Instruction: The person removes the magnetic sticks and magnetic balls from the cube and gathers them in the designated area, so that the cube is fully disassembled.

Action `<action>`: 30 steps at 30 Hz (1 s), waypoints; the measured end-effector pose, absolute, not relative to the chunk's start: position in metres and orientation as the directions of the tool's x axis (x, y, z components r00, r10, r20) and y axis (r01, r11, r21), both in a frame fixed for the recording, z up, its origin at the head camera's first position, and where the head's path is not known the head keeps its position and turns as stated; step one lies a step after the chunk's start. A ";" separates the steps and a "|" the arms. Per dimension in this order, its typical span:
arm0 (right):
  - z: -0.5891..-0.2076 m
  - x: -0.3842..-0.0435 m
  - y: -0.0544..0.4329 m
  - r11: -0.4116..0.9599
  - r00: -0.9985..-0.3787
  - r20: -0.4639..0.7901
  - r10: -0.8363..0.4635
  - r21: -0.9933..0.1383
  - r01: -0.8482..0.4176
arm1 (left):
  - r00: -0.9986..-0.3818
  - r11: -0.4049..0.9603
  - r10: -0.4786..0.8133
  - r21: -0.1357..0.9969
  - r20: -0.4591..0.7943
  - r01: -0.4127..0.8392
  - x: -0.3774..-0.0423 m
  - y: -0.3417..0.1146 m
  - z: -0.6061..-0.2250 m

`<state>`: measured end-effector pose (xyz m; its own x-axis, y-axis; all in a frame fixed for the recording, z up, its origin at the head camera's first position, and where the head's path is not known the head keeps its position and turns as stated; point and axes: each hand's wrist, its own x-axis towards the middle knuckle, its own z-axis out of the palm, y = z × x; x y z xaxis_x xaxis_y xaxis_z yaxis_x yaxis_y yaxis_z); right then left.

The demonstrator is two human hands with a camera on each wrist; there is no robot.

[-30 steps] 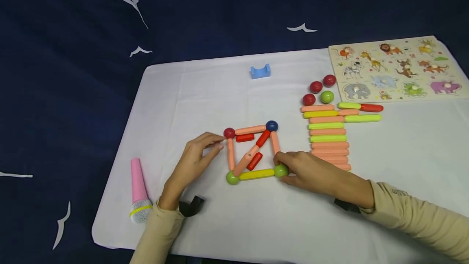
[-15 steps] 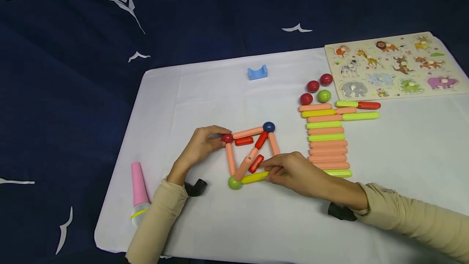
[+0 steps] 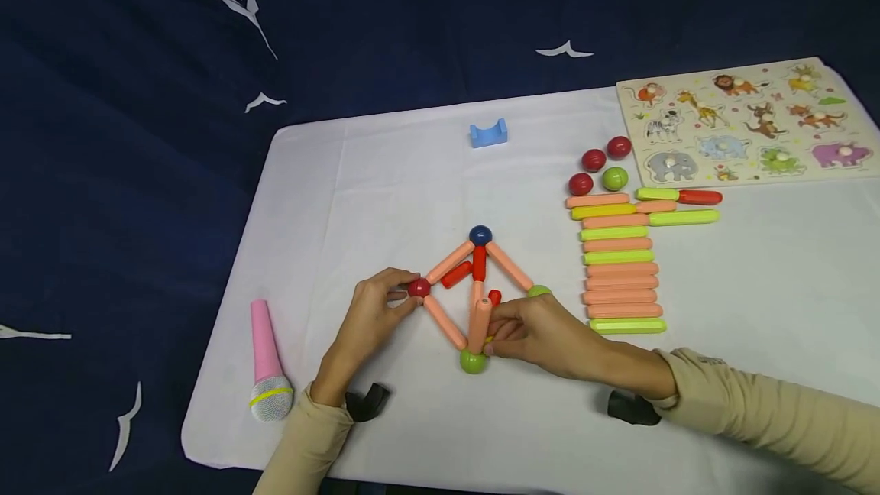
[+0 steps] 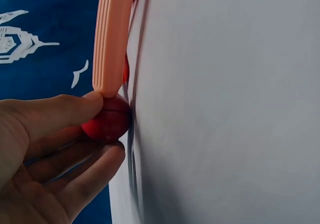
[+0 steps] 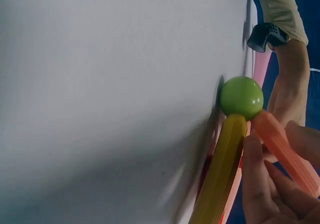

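A four-sided frame of peach and yellow magnetic sticks joined by balls lies on the white table. My left hand (image 3: pixel 371 319) pinches the red ball (image 3: pixel 418 287) at its left corner, between thumb and fingers. At the near corner is a green ball (image 3: pixel 473 361), from which a peach stick (image 3: pixel 479 331) rises at a tilt. My right hand (image 3: pixel 550 334) pinches this stick, beside the yellow stick (image 5: pixel 220 169), which it mostly hides in the head view. A blue ball (image 3: pixel 480 236) forms the far corner; another green ball (image 3: pixel 539 291) shows partly at the right.
Two short red sticks, one of them a red stick (image 3: pixel 457 275), lie inside the frame. To the right are a row of sticks (image 3: pixel 622 283), several loose balls (image 3: pixel 594 160) and an animal puzzle board (image 3: pixel 749 124). A toy microphone (image 3: pixel 264 357) lies left; a blue holder (image 3: pixel 489 134) stands behind.
My left hand has taken hold of the red ball. My right hand has left the right green ball and moved left to the tilted peach stick. The frame has turned into a diamond.
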<state>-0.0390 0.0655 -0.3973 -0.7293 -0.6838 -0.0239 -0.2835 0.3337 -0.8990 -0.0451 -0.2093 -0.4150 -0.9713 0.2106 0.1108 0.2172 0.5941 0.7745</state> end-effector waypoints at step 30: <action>-0.404 -0.046 0.087 0.502 -0.809 0.153 -0.568 -0.715 -0.487 | -0.967 0.772 0.189 0.582 0.170 0.253 0.009 -0.186 -0.414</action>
<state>-0.0461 0.0870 -0.4043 -0.8088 -0.5679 0.1527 -0.4874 0.5020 -0.7145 0.0090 -0.1858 -0.4137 -0.9672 0.1887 0.1702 0.2532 0.7724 0.5824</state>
